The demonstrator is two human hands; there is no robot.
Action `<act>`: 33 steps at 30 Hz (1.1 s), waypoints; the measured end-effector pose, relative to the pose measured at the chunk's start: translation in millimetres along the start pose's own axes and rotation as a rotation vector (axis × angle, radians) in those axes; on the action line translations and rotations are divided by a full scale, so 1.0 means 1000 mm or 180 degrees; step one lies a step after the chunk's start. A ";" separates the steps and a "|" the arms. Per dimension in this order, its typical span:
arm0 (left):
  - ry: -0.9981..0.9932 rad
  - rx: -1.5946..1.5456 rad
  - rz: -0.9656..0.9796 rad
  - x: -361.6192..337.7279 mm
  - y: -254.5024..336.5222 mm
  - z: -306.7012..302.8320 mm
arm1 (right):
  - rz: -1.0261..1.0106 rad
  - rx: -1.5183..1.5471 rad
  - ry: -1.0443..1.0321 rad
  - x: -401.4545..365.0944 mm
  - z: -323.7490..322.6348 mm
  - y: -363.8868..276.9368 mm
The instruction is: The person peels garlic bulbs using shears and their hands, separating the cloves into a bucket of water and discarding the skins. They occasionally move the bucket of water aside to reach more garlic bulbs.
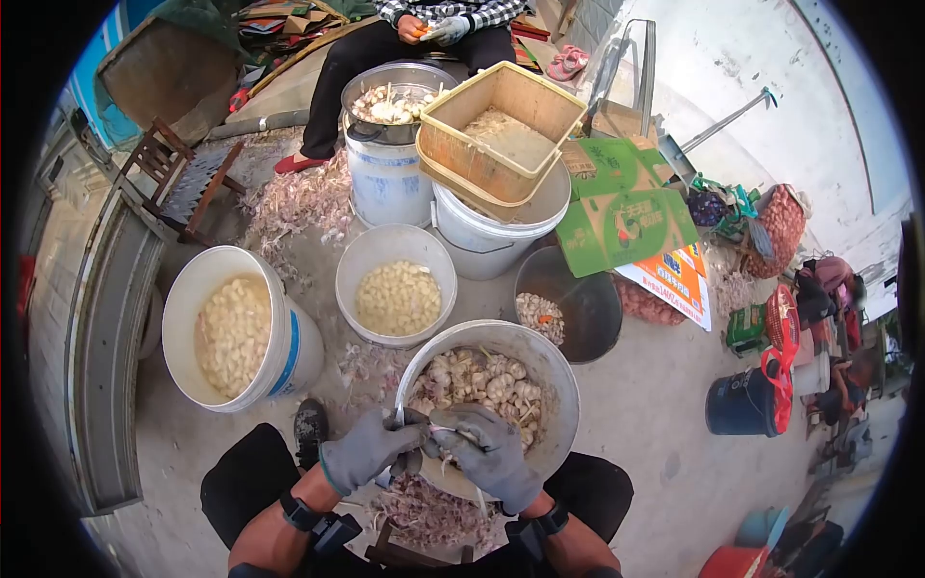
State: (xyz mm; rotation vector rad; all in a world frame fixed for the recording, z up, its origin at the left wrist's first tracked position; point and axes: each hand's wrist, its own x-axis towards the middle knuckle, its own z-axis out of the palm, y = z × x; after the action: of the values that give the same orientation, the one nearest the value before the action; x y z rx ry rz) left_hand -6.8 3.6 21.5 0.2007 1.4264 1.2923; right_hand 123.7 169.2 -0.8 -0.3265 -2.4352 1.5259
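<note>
Both my hands wear grey gloves and meet over the near rim of a white bucket [561, 424] filled with garlic bulbs [487, 378]. My left hand [371, 451] is closed at the bucket's left rim, its fingertips round something too small to make out. My right hand [488, 455] is curled round a small pale piece that looks like garlic, partly hidden by the fingers. Garlic skins [434, 511] lie on the ground below my hands.
Peeled cloves in liquid fill a large bucket [303, 347] at left and a smaller one [397, 332] ahead. A dark bucket [593, 318], a yellow basin [506, 130] and green cardboard [626, 226] stand beyond. A co-worker [366, 72] sits opposite, near a pot [385, 133].
</note>
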 end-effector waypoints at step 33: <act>0.1164 0.1732 0.1890 0.010 -0.021 0.004 | 0.1588 0.2363 0.0228 0.010 0.011 0.000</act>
State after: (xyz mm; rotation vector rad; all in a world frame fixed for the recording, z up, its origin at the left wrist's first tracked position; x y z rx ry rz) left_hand 3.8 5.3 0.9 0.8378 2.1220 1.4216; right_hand 110.7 163.1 -4.6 -0.8377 -1.6202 2.4216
